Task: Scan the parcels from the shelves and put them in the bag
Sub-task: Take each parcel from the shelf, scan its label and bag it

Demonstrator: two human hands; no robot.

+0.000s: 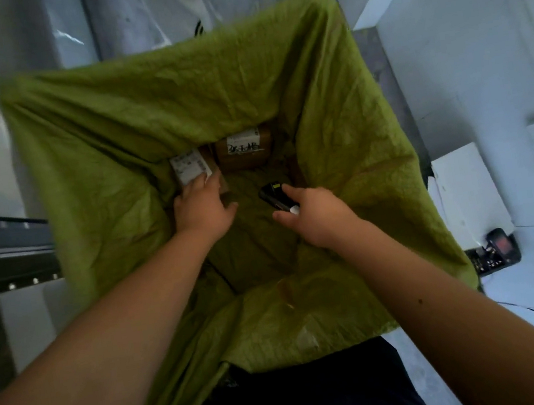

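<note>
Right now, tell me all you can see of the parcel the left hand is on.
The parcel is a small brown cardboard box with a white printed label covering its top. It lies deep inside the green bag, beside another brown box. The left hand reaches down onto its near edge; its fingers are hidden, so the grip is unclear.

Green bag [102, 129] mouth wide open; two parcels [243, 148] crowd far bottom.
</note>
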